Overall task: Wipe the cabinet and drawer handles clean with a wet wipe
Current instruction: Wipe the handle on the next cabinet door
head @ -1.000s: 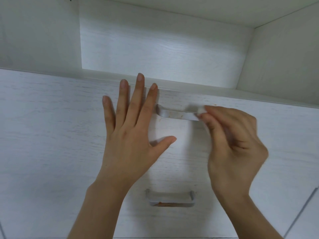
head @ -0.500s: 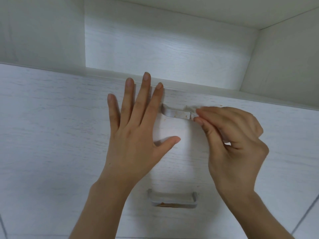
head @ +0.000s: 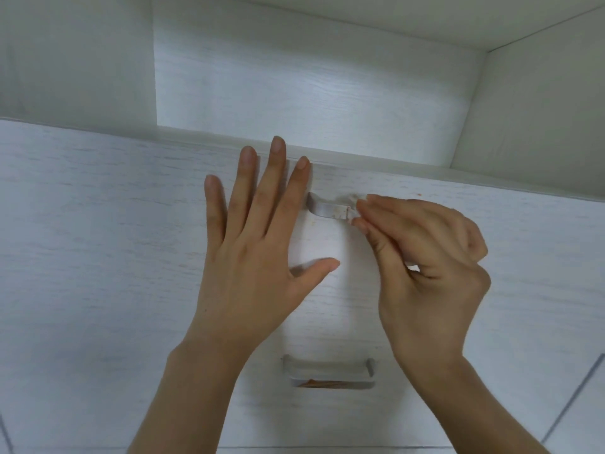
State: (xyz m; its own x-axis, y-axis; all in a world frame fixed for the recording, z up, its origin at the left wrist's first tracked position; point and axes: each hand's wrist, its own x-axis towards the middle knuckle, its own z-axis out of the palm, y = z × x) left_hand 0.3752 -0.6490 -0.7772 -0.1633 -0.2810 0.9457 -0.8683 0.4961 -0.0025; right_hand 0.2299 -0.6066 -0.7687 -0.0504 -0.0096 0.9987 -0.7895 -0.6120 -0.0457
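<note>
The left hand point(head: 258, 257) lies flat on the pale, wood-grained drawer front point(head: 98, 240), its grip spread: four straight fingers fan toward the top edge and the thumb juts out to the side. Just right of its index finger, the upper handle point(head: 327, 209) arches off the panel, a smooth silvery metal strap with faint brownish specks. At that handle's right end, the right hand point(head: 425, 267) curls its grip tight, thumb and fingertips pinching a crumpled white wet wipe point(head: 353, 208) against the metal. Below both hands, between the wrists, sits the lower handle point(head: 327, 371), a squared bar with an orange-brown smear beneath. Above the fingertips opens a matte white recessed shelf point(head: 311, 93).
</note>
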